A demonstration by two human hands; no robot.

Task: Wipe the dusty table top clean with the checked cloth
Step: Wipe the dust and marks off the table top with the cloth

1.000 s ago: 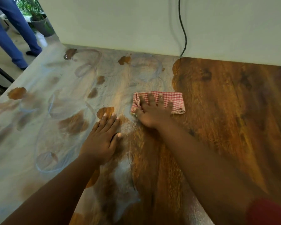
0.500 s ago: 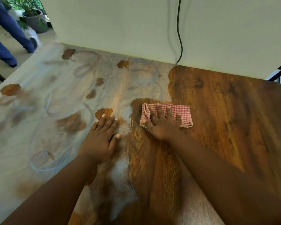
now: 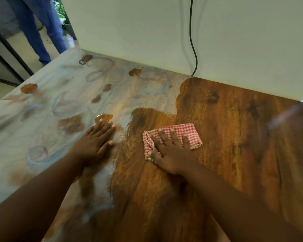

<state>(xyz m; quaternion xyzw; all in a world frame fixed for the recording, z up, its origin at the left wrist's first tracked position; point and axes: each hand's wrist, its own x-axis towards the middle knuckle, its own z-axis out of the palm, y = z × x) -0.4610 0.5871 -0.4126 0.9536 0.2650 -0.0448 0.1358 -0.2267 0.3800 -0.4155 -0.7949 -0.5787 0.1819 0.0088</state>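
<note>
The wooden table top (image 3: 234,137) shows bare brown grain on its right half. Pale grey dust (image 3: 42,109) with ring marks and brown patches covers its left half. A folded red-and-white checked cloth (image 3: 191,132) lies at the middle of the table, on wiped wood just right of the dust's edge. My right hand (image 3: 171,151) presses flat on the cloth with its fingers spread. Flat on the table, my left hand (image 3: 93,145) rests at the dust's border, fingers straight and together.
A white wall panel (image 3: 147,32) stands along the table's far edge, with a black cable (image 3: 193,41) hanging down it. Beyond the far left corner stands a person in blue trousers (image 3: 42,28). The table's left edge drops to the floor.
My right hand has dragged the cloth toward me and to the right, leaving a fresh strip of bare wood where dust was. My left hand has stayed planted.
</note>
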